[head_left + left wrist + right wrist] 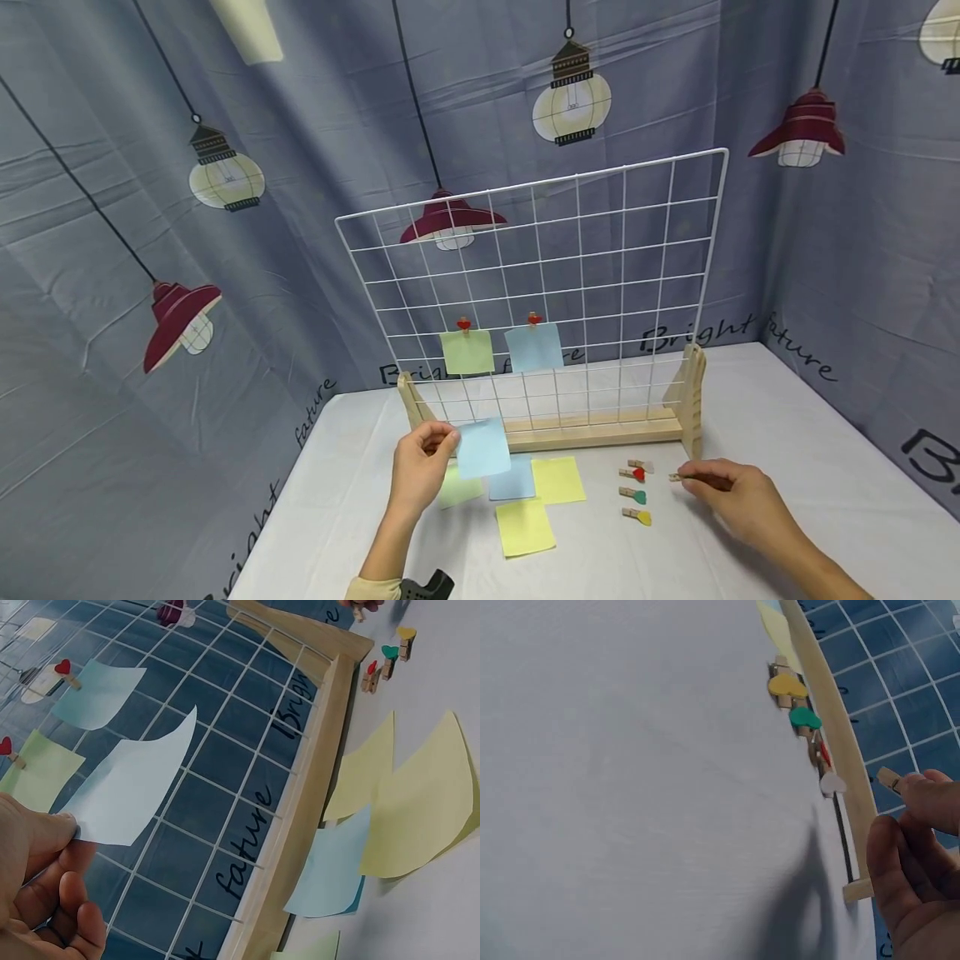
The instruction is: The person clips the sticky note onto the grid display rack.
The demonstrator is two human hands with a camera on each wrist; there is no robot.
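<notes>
My left hand (422, 468) pinches a blue sticky note (483, 448) by its left edge, raised in front of the white wire grid (600, 242). In the left wrist view that note (139, 787) curls up at its far corner. Between thumb and fingers of my right hand (742, 498) is a small wooden clothespin (889, 778); its decoration is hidden. Left of that hand lie several clothespins with heart tops, among them a red one (637, 474), a green one (638, 497) and a yellow one (642, 517).
Red-heart clothespins hold a green note (468, 353) and a blue note (534, 347) on the grid. Its wooden base (592, 434) stands on the white-covered table (780, 417). Yellow notes (525, 528), another blue note (513, 482) and a green note (459, 488) lie in front.
</notes>
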